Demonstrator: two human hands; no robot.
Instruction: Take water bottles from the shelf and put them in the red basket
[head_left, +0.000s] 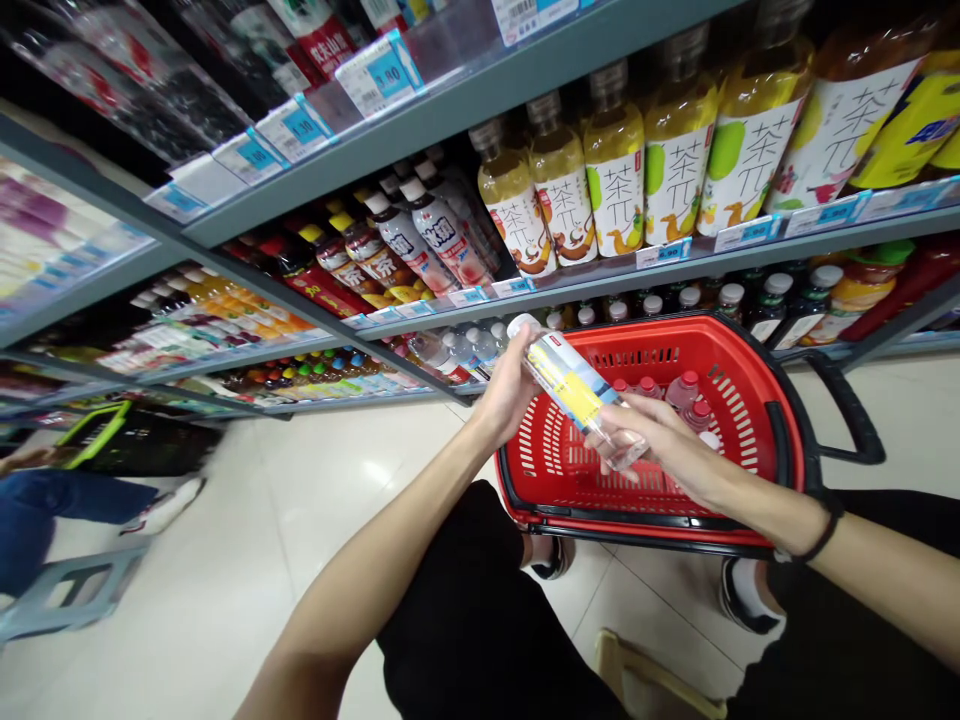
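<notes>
Shop shelves [450, 110] of bottled drinks rise before us. We hold a clear bottle [574, 390] just above the red basket [750, 400]. Our left hand [506, 395] is closed round its cap end and our right hand [652, 440] round its base. Its long axis slants from upper left down to lower right, with capped bottles [686, 388] in the basket beneath.

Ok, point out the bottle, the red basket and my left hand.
bottle [576, 392], head view, yellow label.
basket [739, 400], head view, inner wall.
left hand [506, 397], head view, middle of hand.
</notes>
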